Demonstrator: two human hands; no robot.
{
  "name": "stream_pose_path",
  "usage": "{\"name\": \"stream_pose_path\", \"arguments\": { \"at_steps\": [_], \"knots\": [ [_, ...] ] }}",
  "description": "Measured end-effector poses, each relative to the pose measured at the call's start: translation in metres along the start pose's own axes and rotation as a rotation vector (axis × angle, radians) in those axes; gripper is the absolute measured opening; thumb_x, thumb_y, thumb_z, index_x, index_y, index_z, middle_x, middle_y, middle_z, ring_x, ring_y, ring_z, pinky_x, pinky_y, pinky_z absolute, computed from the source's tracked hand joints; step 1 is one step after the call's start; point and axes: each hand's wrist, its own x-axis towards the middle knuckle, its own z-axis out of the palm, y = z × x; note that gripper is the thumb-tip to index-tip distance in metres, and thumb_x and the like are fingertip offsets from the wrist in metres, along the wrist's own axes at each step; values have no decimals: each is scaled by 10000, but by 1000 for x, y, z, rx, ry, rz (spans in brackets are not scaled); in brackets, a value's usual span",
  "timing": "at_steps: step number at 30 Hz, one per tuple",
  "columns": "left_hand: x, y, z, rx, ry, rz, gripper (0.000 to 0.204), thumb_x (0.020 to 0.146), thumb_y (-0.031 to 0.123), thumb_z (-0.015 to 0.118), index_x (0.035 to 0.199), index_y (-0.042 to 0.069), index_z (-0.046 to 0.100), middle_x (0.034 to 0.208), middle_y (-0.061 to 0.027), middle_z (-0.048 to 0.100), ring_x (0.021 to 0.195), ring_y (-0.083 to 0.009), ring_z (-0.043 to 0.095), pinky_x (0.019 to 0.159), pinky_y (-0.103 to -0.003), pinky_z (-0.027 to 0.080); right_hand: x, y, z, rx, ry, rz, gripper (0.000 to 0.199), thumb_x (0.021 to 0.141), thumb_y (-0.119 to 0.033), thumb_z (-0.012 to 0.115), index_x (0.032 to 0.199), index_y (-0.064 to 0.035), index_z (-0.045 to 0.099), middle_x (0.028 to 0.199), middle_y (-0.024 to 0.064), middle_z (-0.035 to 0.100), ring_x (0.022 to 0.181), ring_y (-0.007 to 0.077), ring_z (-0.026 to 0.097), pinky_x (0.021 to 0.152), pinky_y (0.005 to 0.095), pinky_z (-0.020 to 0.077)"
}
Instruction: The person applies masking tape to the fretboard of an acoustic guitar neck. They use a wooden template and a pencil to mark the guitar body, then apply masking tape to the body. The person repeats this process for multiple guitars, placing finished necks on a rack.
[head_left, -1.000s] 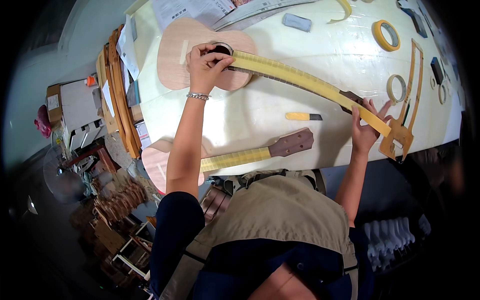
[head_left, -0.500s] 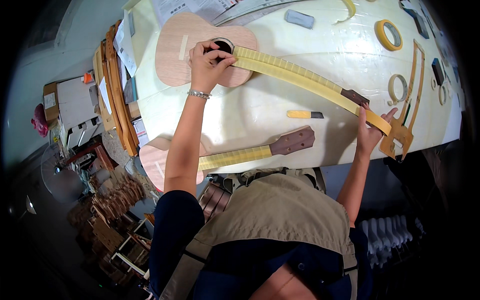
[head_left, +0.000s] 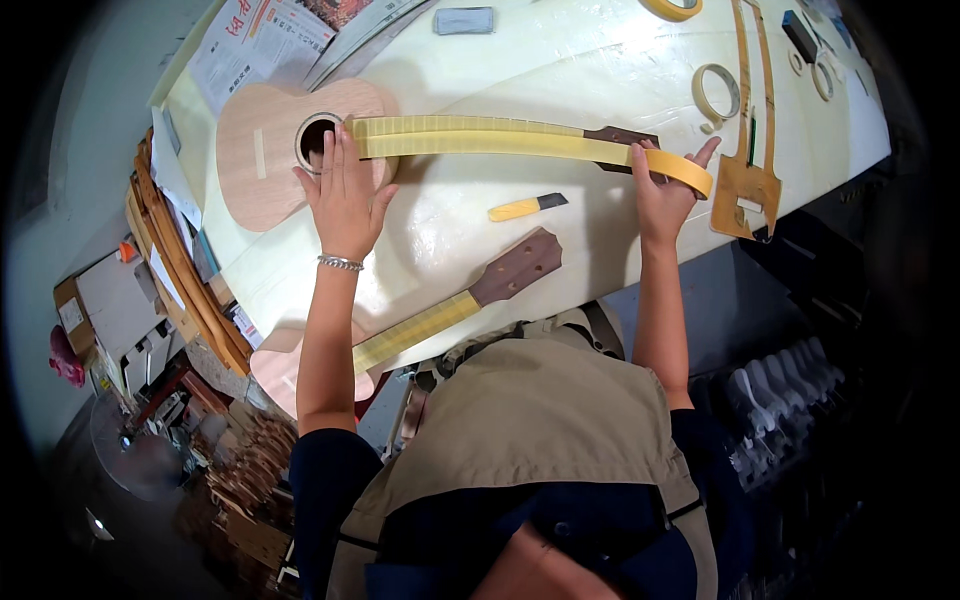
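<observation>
A pale, unfinished ukulele (head_left: 250, 180) lies on the table with its neck pointing right. My left hand (head_left: 345, 200) rests beside its sound hole, fingers stretched out, the fingertips on the end of a yellow tape strip (head_left: 490, 145). That strip runs taut along the neck, whose frets show yellow tape too. At the brown headstock, my right hand (head_left: 662, 208) grips the tape roll (head_left: 696, 174), with one finger sticking out. Nearer me lies a second ukulele (head_left: 415, 330) with a taped neck, partly behind my left forearm.
A yellow tool with a dark end (head_left: 520, 208) lies between the ukuleles. To the right are a pale tape roll (head_left: 716, 92) and a long wooden frame-like jig (head_left: 747, 190). Newspapers (head_left: 255, 50) and a grey block (head_left: 463, 20) sit at the back.
My left hand has gone from pinching the tape end to lying flat-fingered on it. My right hand still holds the roll. The view has shifted, so the table's things appear further left and turned.
</observation>
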Motion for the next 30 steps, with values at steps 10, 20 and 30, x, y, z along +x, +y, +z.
{"name": "stream_pose_path", "arguments": {
  "at_steps": [10, 20, 30],
  "knots": [
    [19, 153, 24, -190, -228, 70, 846, 795, 502, 576, 1452, 111, 212, 1524, -80, 169, 1412, -275, 112, 1062, -605, 98, -4, 27, 10, -175, 63, -160, 893, 794, -133, 694, 1443, 26, 102, 883, 82, 629, 841, 166, 593, 774, 281, 487],
    [13, 165, 30, -153, -409, 62, 214, 728, 128, 677, 911, 51, 598, 962, -72, 593, 895, -265, 563, 716, -386, 460, -5, 35, 7, -190, 46, -183, 793, 831, -164, 632, 1436, 23, 155, 874, 41, 605, 857, 184, 579, 1083, 457, 187],
    [63, 187, 6, -1157, -254, -348, 379, 825, 122, 688, 1164, 27, 548, 711, -23, 655, 578, -33, 565, 540, -189, 482, -4, 27, 5, -219, 15, -173, 733, 842, -190, 613, 1427, 4, 216, 889, 15, 589, 862, 181, 577, 1084, 456, 186]
  ]
}}
